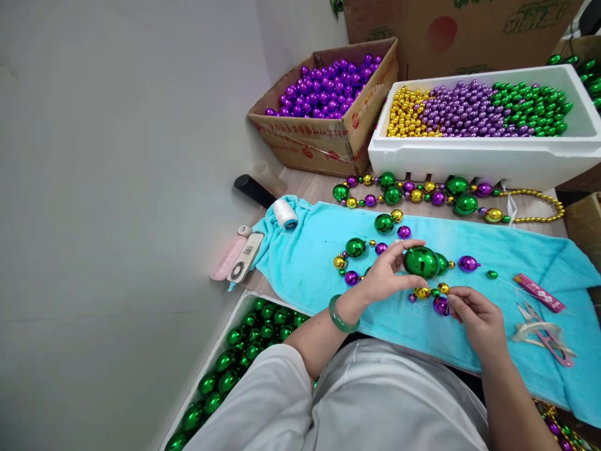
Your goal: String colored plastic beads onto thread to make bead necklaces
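Observation:
My left hand is closed around a large shiny green bead, thumb below and fingers above. The fingertips of my right hand are pinched together on thin thread beside a small gold bead; part of the grip is hidden. Just below hangs or lies a purple bead, near another gold bead. Further right, a purple bead and a small green bead lie along a thin thread. A curve of strung green, gold and purple beads rests left of my hands.
A turquoise towel covers the table. On it are a thread spool, a pink packet, scissors and a hair clip. Behind lie a finished-looking bead necklace, a carton of purple beads and a white foam box.

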Available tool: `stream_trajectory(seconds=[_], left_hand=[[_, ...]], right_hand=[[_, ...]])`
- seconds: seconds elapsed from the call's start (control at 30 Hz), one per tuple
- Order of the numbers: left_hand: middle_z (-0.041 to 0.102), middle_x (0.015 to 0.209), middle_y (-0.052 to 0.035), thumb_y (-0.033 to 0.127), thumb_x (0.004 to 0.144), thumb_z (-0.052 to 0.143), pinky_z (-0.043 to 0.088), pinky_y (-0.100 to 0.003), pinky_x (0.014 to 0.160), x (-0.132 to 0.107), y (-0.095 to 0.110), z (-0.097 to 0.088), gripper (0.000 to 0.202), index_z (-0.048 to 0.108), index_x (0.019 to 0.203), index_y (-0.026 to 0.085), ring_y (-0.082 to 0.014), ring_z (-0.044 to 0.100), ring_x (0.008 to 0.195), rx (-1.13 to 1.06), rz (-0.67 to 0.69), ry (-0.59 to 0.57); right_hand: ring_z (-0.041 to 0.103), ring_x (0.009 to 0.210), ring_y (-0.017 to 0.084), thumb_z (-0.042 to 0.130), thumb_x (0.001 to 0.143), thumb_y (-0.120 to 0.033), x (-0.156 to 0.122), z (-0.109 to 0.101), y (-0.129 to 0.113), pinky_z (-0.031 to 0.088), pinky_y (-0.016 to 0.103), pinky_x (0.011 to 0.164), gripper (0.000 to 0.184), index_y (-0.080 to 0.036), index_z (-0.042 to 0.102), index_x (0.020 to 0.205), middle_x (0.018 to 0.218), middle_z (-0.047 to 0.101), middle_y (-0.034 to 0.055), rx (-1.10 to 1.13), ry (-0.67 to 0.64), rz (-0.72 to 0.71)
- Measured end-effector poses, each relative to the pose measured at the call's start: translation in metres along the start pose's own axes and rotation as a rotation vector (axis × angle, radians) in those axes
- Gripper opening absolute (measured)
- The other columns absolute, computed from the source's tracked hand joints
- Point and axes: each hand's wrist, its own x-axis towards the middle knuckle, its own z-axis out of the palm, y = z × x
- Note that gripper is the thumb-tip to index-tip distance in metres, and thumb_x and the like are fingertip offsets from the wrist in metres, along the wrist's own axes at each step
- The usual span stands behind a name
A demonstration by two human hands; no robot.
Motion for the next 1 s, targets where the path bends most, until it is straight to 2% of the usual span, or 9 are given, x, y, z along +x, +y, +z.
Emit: stream_trajectory(seconds=[0.07,0.17,0.23,0.37,0.47,0.6,0.67,0.87,1.0], left_hand=[[0.058,0.121,-0.0091,0.046,0.073,0.074,0.043,-0.037,0.097,-0.002,0.002,0.005,0.059,0.06,0.126,0.024,-0.0235,0.055,0.109,0.092,-0.011,-0.089],[0.063,0.119,-0.0096,0.045,0.093,0.047,0.034,-0.039,0.107,-0.001,0.007,0.011,0.041,0.066,0.12,0.022,-0.023,0.052,0.116,0.197,0.055,-0.131],[0.062,0.122,-0.0089,0.042,0.095,0.043,0.033,-0.038,0.109,0.004,0.011,0.017,0.039,0.067,0.119,0.024,-0.022,0.052,0.118,0.217,0.111,-0.157],[0.061,0.123,-0.0074,0.039,0.093,0.047,0.034,-0.036,0.107,0.021,0.021,0.034,0.035,0.066,0.121,0.029,-0.0212,0.052,0.119,0.296,0.175,-0.315],[0.061,0.124,-0.0059,0.037,0.093,0.047,0.03,-0.04,0.109,0.037,0.029,0.053,0.033,0.066,0.12,0.033,-0.0223,0.05,0.122,0.414,0.236,-0.404],[0.06,0.127,-0.0043,0.037,0.093,0.046,0.029,-0.043,0.108,0.058,0.04,0.074,0.031,0.069,0.115,0.034,-0.0238,0.051,0.12,0.506,0.295,-0.462],[0.062,0.124,-0.0036,0.035,0.094,0.045,0.03,-0.041,0.109,0.067,0.047,0.08,0.031,0.069,0.114,0.032,-0.0224,0.052,0.119,0.448,0.306,-0.48],[0.068,0.108,-0.0061,0.036,0.094,0.044,0.042,-0.033,0.101,0.081,0.058,0.089,0.036,0.069,0.114,0.02,-0.0196,0.057,0.108,0.132,0.218,-0.39],[0.067,0.112,-0.0071,0.036,0.095,0.044,0.043,-0.033,0.101,0.091,0.053,0.089,0.037,0.068,0.116,0.017,-0.0198,0.057,0.109,0.105,0.214,-0.355]], right_hand=[[0.052,0.049,0.011,0.07,0.078,-0.036,0.0,0.001,0.002,0.042,0.023,0.045,0.021,-0.018,0.065,0.088,0.057,0.058,-0.0011,0.076,-0.044,0.035],[0.054,0.05,0.012,0.07,0.078,-0.036,-0.001,-0.004,0.007,0.042,0.024,0.045,0.023,-0.018,0.062,0.088,0.058,0.06,-0.0002,0.141,-0.108,0.078],[0.055,0.053,0.013,0.071,0.077,-0.037,-0.001,-0.012,0.008,0.043,0.024,0.046,0.024,-0.017,0.063,0.088,0.063,0.063,0.0019,0.088,-0.102,0.075],[0.056,0.066,0.016,0.072,0.075,-0.034,0.0,-0.029,-0.006,0.044,0.026,0.052,0.033,-0.02,0.067,0.105,0.081,0.065,0.0053,-0.072,0.072,-0.078],[0.049,0.058,0.013,0.069,0.078,-0.029,-0.001,-0.033,-0.022,0.041,0.025,0.049,0.037,-0.022,0.065,0.114,0.069,0.057,0.001,-0.006,0.111,-0.178],[0.044,0.049,0.011,0.07,0.078,-0.029,0.002,-0.033,-0.035,0.036,0.024,0.042,0.016,-0.019,0.069,0.091,0.056,0.049,-0.0019,-0.012,0.078,-0.197],[0.044,0.047,0.011,0.07,0.079,-0.031,0.006,-0.035,-0.035,0.036,0.023,0.041,0.013,-0.018,0.068,0.079,0.053,0.05,-0.0014,-0.034,0.059,-0.164],[0.054,0.051,0.013,0.068,0.08,-0.032,0.018,-0.042,-0.025,0.04,0.024,0.041,0.015,-0.018,0.068,0.087,0.069,0.064,0.0046,0.147,-0.038,-0.019],[0.052,0.051,0.012,0.069,0.08,-0.031,0.024,-0.045,-0.021,0.039,0.023,0.043,0.013,-0.019,0.068,0.084,0.058,0.055,0.0008,0.296,0.035,0.004]])
